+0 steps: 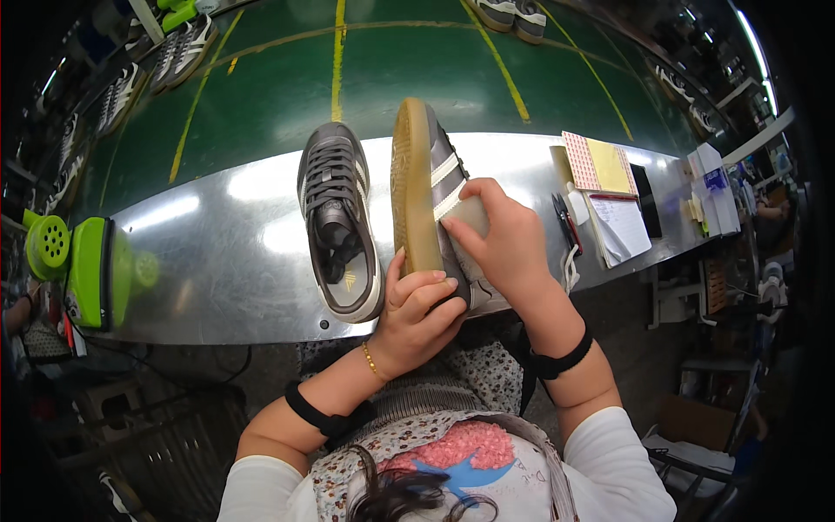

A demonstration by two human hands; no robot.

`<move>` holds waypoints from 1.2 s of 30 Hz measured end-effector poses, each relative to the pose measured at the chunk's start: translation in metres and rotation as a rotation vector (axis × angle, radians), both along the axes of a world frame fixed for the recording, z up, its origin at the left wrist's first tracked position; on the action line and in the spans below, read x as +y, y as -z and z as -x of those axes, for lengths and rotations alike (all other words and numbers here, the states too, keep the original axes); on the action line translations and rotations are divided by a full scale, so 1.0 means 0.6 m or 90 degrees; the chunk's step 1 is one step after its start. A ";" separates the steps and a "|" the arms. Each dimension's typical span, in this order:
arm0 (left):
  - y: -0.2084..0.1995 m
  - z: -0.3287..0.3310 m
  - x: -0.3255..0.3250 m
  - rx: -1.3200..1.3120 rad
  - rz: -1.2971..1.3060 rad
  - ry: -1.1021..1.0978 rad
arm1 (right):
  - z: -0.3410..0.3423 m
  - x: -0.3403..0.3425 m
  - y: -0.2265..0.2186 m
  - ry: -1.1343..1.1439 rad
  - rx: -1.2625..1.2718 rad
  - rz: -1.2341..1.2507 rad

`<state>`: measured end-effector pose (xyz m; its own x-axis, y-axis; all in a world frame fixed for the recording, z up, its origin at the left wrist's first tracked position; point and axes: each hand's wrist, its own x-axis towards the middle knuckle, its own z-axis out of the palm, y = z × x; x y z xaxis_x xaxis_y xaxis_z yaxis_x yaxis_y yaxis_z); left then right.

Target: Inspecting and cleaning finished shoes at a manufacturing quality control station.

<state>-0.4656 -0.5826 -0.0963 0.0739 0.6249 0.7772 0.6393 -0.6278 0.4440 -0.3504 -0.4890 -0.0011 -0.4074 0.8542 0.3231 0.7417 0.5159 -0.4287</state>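
A grey sneaker with white side stripes and a tan gum sole (419, 183) is tipped on its side above the shiny metal table (217, 261), sole facing left. My left hand (417, 315) grips its heel end from below. My right hand (500, 239) presses on the shoe's side, over the stripes, apparently with a pale pad or cloth under the fingers. The matching grey sneaker (337, 222) lies upright on the table just left of it, laces up, untouched.
A green device (83, 265) sits at the table's left end. Notepads, papers and scissors (609, 196) lie at the right end. Behind the table runs a green conveyor belt (287, 87) carrying more sneakers (178, 52).
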 end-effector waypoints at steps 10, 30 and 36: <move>0.002 0.005 0.001 -0.039 0.005 0.029 | -0.017 0.002 -0.008 -0.106 0.001 0.124; 0.008 0.005 -0.004 -0.069 0.021 0.029 | -0.036 0.011 -0.018 -0.131 -0.012 0.271; 0.000 0.007 0.000 -0.046 0.011 0.027 | -0.011 0.020 -0.019 -0.142 0.022 0.246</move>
